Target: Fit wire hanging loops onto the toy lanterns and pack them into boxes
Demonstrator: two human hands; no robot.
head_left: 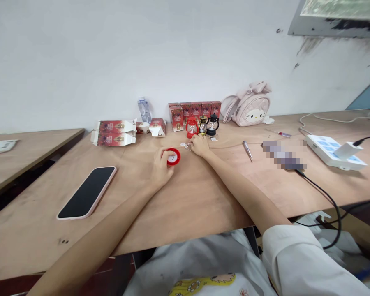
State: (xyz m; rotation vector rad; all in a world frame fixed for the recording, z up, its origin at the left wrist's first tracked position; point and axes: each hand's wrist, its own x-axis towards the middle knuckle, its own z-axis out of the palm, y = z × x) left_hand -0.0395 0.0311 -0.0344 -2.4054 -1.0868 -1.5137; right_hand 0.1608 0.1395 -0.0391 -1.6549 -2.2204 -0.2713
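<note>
My left hand (162, 168) is closed around a round red piece with a pale centre (173, 157), which looks like the underside of a small lantern. Further forward, my right hand (200, 144) reaches down to the table, fingers bent together beside some small shiny bits (185, 144); what its fingertips hold, if anything, is hidden. Just behind it stand three miniature lanterns: a red lantern (191, 127), a gold-and-black lantern (202, 126) and a black lantern (213, 125). More small bits (214, 138) lie in front of the black one.
Several red printed boxes (195, 110) line the wall; flattened boxes (115, 133) lie at the left. A bottle (144, 110) and a pink bag (253, 107) are behind. A phone (88, 193), a screwdriver (247, 151), a blurred-out object (280, 154) and a power strip (333, 152) surround my arms.
</note>
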